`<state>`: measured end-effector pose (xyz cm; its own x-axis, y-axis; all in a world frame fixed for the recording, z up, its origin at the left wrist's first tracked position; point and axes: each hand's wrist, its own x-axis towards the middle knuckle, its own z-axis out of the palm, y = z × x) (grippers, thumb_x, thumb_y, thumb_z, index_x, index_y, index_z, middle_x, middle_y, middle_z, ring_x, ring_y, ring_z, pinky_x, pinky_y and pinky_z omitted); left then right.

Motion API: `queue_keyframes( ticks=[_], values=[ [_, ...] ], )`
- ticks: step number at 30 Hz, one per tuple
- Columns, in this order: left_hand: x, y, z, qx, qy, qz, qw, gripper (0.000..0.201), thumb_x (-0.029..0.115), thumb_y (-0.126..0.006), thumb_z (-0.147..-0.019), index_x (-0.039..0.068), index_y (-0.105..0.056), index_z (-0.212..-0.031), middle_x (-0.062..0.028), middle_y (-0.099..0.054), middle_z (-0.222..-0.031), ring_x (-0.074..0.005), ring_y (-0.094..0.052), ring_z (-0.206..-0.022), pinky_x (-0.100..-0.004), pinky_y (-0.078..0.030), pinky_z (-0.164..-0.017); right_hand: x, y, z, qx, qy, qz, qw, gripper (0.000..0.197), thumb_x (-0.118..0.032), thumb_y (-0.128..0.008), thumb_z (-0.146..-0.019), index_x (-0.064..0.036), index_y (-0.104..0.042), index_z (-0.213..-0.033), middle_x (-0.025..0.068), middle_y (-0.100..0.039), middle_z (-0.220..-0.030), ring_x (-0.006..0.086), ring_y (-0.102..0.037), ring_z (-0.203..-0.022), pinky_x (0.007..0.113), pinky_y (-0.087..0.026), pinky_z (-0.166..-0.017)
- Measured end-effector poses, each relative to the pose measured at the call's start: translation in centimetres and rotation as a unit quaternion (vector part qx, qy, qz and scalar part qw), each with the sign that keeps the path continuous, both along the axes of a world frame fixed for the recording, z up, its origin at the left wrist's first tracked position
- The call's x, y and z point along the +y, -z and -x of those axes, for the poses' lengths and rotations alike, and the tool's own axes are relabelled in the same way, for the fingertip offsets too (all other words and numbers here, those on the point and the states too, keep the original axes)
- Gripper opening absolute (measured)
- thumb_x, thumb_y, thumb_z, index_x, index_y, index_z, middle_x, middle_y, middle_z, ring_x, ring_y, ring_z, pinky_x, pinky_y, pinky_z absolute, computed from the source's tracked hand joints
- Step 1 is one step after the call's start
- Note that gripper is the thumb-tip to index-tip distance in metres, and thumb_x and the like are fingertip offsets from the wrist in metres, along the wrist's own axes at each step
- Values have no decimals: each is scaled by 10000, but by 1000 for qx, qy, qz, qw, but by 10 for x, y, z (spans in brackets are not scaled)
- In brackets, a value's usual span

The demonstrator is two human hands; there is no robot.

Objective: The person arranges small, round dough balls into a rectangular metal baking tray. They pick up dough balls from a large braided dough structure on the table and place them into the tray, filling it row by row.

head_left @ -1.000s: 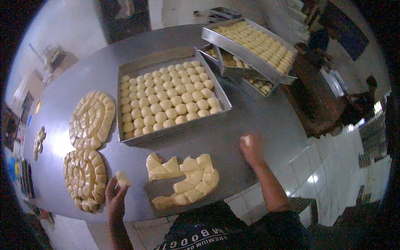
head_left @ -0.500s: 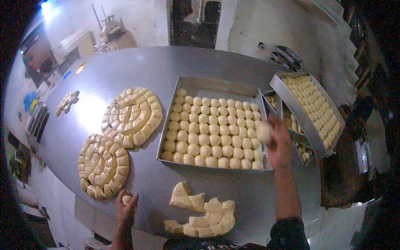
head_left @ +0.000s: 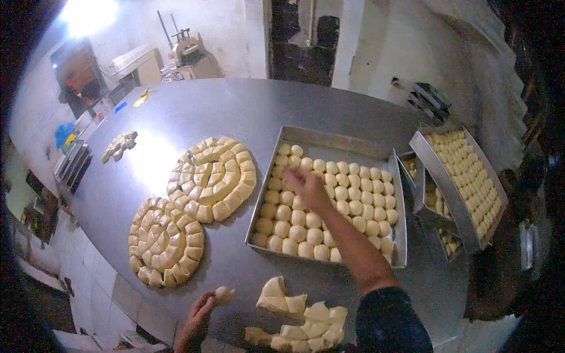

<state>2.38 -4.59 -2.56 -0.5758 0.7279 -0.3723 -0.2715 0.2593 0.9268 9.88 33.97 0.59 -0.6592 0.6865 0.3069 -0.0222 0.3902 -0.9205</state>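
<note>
My left hand (head_left: 199,317) is closed around a small dough ball (head_left: 223,295) by the table's near edge. Reaching across the metal tray (head_left: 272,252), my right hand (head_left: 305,187) is above the dough balls (head_left: 315,236) on its left side. Its fingers look slightly apart, and no ball shows between them. Rows of round balls fill most of the tray, and two sit in the back left corner. Just right of my left hand lies a curved group of cut dough pieces (head_left: 318,322). Two flat spirals of cut dough, a near one (head_left: 168,241) and a far one (head_left: 215,176), touch left of the tray.
At the right, a tilted tray of dough balls (head_left: 465,182) rests over other filled trays (head_left: 432,203). Several small dough pieces (head_left: 119,146) lie at the table's far left, near yellow scraps (head_left: 141,100) and a blue strip (head_left: 120,107). The steel table (head_left: 235,106) has a curved-looking edge.
My right hand has moved left from the tray's right side, where it held a dough ball. A second ball now sits in the back left corner. My left hand, with its ball, has shifted right.
</note>
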Motion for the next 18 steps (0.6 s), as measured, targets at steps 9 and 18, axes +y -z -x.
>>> queue_keyframes(
  ticks=[9,18],
  values=[
    [101,-6,-33,254,371,-108,886,308,121,-520,-858,80,-530,-1163,-101,-590,-1104,-207,-568,-960,-344,-423,-849,-215,81,-271,-26,174,268,947,269,-163,-503,-851,-73,-542,-1102,57,-548,-1100,124,-526,-895,282,-452,-757],
    [93,26,-11,389,452,-84,798,426,69,-524,-806,96,-474,-1228,-154,-516,-1080,-338,-507,-986,-386,-419,-861,-196,73,-310,-453,462,-306,698,396,-186,-548,-824,-58,-459,-1187,163,-498,-1159,351,-437,-1079,429,-288,-966]
  ],
)
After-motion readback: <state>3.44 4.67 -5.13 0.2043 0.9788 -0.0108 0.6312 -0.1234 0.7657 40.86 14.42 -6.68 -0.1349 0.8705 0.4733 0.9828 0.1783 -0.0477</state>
